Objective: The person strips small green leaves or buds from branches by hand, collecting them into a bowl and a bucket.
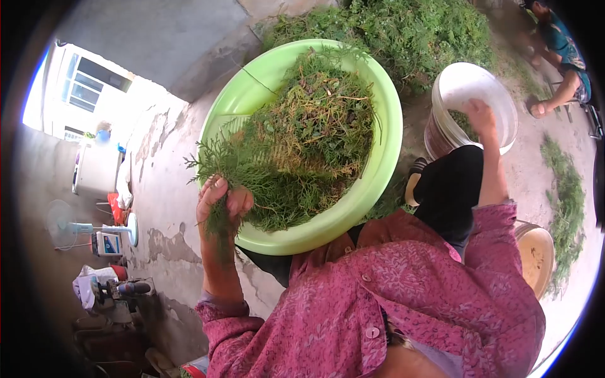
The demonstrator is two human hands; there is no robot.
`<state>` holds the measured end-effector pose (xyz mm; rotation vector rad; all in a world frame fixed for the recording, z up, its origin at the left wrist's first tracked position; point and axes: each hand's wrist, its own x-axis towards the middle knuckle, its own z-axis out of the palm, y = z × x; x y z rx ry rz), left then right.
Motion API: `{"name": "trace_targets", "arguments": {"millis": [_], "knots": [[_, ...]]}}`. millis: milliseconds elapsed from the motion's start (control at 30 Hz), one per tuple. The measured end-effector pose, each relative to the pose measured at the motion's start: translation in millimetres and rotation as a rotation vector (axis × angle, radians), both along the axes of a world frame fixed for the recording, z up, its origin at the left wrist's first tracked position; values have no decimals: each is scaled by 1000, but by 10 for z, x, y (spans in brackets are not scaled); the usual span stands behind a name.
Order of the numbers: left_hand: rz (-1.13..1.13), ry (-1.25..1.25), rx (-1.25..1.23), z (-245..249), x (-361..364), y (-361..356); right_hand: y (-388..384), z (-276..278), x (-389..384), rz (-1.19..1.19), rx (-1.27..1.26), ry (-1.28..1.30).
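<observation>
My left hand [224,201] is closed around a leafy evergreen sprig [233,165] at the left rim of a light green plastic basin [384,157]. Feathery foliage sticks out above and below the fingers. Inside the basin lies a heap of green sprigs mixed with brownish, dry bits [321,120], and a ridged washboard-like part shows at its left. Over the mouth of a white bucket [469,88] is my right hand [481,118], its fingers blurred. Some green clippings [463,123] lie low in that bucket.
A large pile of cut greenery [403,38] lies behind the basin. Another bucket [535,258] stands at the right, beside a strip of sprigs [564,201]. At the upper right a person [561,57] sits. A fan [94,227] stands at the left.
</observation>
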<state>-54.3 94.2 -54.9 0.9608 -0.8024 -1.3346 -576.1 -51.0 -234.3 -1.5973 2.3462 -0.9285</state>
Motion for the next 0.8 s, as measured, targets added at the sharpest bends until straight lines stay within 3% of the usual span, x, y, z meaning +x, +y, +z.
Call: {"name": "trace_targets", "arguments": {"millis": [100,167,200,267,300,367,400,500,633,733,800], "knots": [[-79,-57,-34,24,23,-60,108,18,348,151,39,-38],[-16,-943,6,54,-1,-97,148,119,450,183,-69,-100],[-7,-947,0,-22,40,-132,128,115,455,189,-79,-103],[-326,-1752,-473,-226,124,-233,105,107,445,173,-24,-86],[-316,-1755,-478,-230,130,-254,110,116,504,168,-48,-87],[-574,-1804,-542,-206,81,-303,97,118,599,224,-58,-64],[-565,-1808,-545,-193,79,-388,82,108,644,272,-58,-44],[-320,-1583,-253,-117,4,-760,17,122,815,324,-83,-43],[-146,-1556,-142,-442,46,-1307,-93,174,1048,393,-62,-46],[-57,-1650,-158,-693,98,-1567,-184,107,1110,416,-65,-48],[-11,-1865,-175,-759,91,-1631,-233,66,1121,428,-56,-64]]}}
